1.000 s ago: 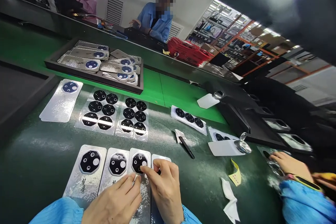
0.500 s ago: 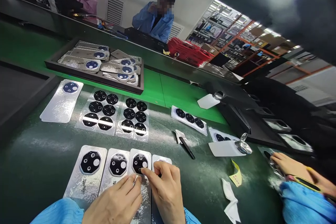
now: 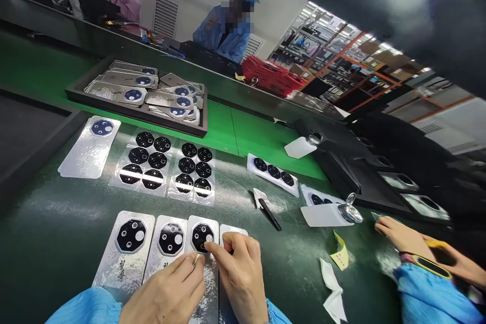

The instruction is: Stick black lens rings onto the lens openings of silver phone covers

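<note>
Four silver phone back covers lie in a row before me, the leftmost [image 3: 129,268] and the second [image 3: 172,258] showing black octagonal camera stickers. On the third back cover [image 3: 210,283], both my hands meet at the lower edge of its black octagonal sticker [image 3: 201,234]. My left hand [image 3: 165,288] is closed in a pinch just below the sticker; a small shiny bit shows at its fingertips, too small to name. With fingers curled, my right hand [image 3: 241,271] has a fingertip on the sticker's lower right edge, and it covers much of the fourth back cover [image 3: 235,230].
Sticker sheets [image 3: 142,159] and stacked silver covers [image 3: 89,152] lie farther out, before a tray [image 3: 167,126] of covers. To the right are a black-handled tool [image 3: 271,215], white bottles [image 3: 326,214], yellow paper [image 3: 340,250], a crumpled white strip [image 3: 333,288] and a co-worker's hands [image 3: 406,240].
My hands stay in almost the same place on the third cover. At the right, the co-worker's hands and sleeve have moved a little left.
</note>
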A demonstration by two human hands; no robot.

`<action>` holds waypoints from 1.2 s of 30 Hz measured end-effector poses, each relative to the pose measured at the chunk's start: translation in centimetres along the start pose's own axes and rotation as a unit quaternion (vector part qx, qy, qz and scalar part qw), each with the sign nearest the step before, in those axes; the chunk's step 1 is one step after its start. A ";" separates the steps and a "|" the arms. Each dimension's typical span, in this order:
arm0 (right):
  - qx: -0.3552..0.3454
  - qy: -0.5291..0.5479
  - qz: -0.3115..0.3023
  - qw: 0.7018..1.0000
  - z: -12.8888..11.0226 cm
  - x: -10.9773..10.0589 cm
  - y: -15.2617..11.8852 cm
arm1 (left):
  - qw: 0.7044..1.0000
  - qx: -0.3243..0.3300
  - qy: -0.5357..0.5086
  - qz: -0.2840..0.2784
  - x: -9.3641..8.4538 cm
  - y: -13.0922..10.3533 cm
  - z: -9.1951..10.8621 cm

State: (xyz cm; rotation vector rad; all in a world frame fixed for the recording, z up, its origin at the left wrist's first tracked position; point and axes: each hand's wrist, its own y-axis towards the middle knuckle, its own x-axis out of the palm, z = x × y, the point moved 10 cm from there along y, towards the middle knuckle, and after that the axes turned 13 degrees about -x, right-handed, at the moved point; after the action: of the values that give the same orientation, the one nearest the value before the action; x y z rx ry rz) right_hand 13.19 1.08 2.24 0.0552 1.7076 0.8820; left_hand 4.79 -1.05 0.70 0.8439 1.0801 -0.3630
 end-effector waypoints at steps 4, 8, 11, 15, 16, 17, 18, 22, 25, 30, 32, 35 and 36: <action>0.001 0.007 -0.003 1.000 0.2 0.0 -0.1 | 1.000 0.000 0.002 -0.002 0.2 -0.1 0.0; 0.032 0.054 -0.008 0.998 1.4 -0.3 0.4 | 1.000 0.001 0.013 -0.007 0.6 -0.3 -0.1; 0.054 0.055 0.015 0.997 2.1 -1.3 1.0 | 1.000 0.011 0.014 -0.005 0.7 -0.6 0.0; 0.051 0.045 0.020 0.997 2.0 -1.2 1.5 | 0.999 0.025 0.020 -0.004 0.8 -0.9 0.2; 0.048 0.043 0.016 0.998 1.8 -0.9 1.5 | 0.999 0.028 0.026 -0.008 0.9 -0.9 0.2; 0.044 0.039 0.013 0.998 1.6 -0.5 1.6 | 0.999 0.032 0.030 -0.010 1.0 -0.9 0.3; 0.038 0.035 0.011 0.999 1.4 -0.2 1.6 | 0.999 0.034 0.034 -0.014 1.1 -0.9 0.3; 0.017 0.020 0.009 1.000 0.6 0.7 1.7 | 0.999 0.027 0.034 -0.016 1.2 -0.8 0.3; -0.015 0.007 0.001 1.000 -0.1 1.1 1.8 | 0.999 0.013 0.032 -0.013 1.2 -0.7 0.1; -0.015 0.015 0.003 1.000 -0.1 0.9 1.8 | 0.999 0.014 0.025 -0.014 0.9 -0.3 0.1; -0.013 0.010 0.011 1.000 0.0 0.7 1.7 | 0.999 0.017 0.022 -0.019 0.8 -0.2 0.1; -0.023 0.010 -0.004 1.000 -0.3 0.9 1.7 | 0.999 0.018 0.024 -0.022 0.9 -0.2 0.1; -0.022 0.012 -0.006 1.000 -0.3 0.9 1.7 | 0.999 0.016 0.023 -0.019 0.8 -0.2 0.0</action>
State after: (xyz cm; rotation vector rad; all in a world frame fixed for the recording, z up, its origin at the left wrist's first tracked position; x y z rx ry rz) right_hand 11.97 2.60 2.51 0.0050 1.7073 0.9153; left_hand 5.02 -1.10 -0.12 0.8642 1.1365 -0.3946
